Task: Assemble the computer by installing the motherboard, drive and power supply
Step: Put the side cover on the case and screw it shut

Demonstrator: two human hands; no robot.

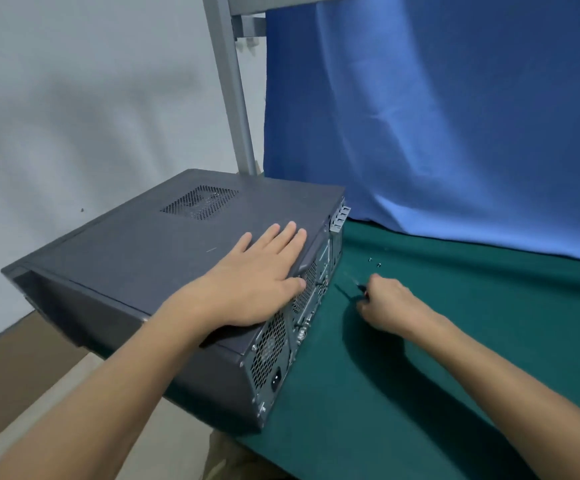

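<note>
left hand (257, 282) flat on case (126, 258); right hand (385, 303) grips screwdriver (360, 288), case rear at its 9 o'clock, screws (373, 262) at 12

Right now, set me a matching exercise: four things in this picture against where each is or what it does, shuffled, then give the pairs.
1 left hand
2 right hand
3 screws
4 curtain

A loose on the green cloth
B flat on the computer case
C blue, hanging at the back
D gripping a screwdriver

Pairs: 1-B, 2-D, 3-A, 4-C
</note>
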